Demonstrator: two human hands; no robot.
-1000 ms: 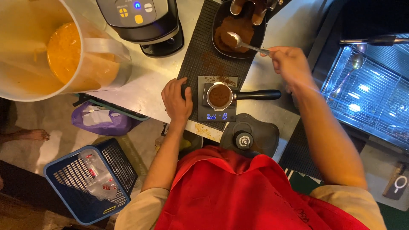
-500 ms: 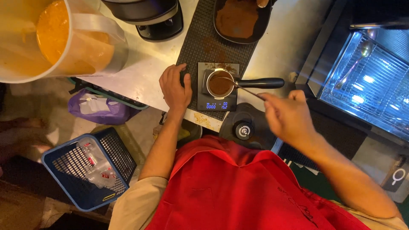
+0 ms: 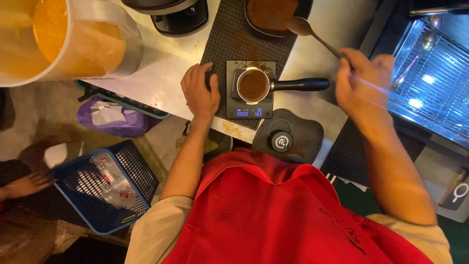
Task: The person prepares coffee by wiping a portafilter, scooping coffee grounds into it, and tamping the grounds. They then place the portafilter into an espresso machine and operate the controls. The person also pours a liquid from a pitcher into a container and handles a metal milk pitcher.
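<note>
Right hand (image 3: 364, 85) fingers pinch the spoon (image 3: 312, 34) — light, stiff, best held by its handle; left hand (image 3: 200, 93) rests open beside the scale (image 3: 250, 105).

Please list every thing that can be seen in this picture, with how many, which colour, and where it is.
portafilter: 1, metal basket with brown grounds, black handle, on the scale
scale: 1, black, blue lit display, on the black mat
spoon: 1, metal, over the bowl
bowl: 1, dark, brown grounds inside, top of the mat
black mat: 1, black, on the counter
tamper: 1, black, round, on a dark pad at the counter edge
pitcher: 1, clear, orange liquid, top left
basket: 1, blue, on the floor, lower left
bag: 1, purple, under the counter
left hand: beside the scale, on the mat
right hand: holds the spoon
</note>
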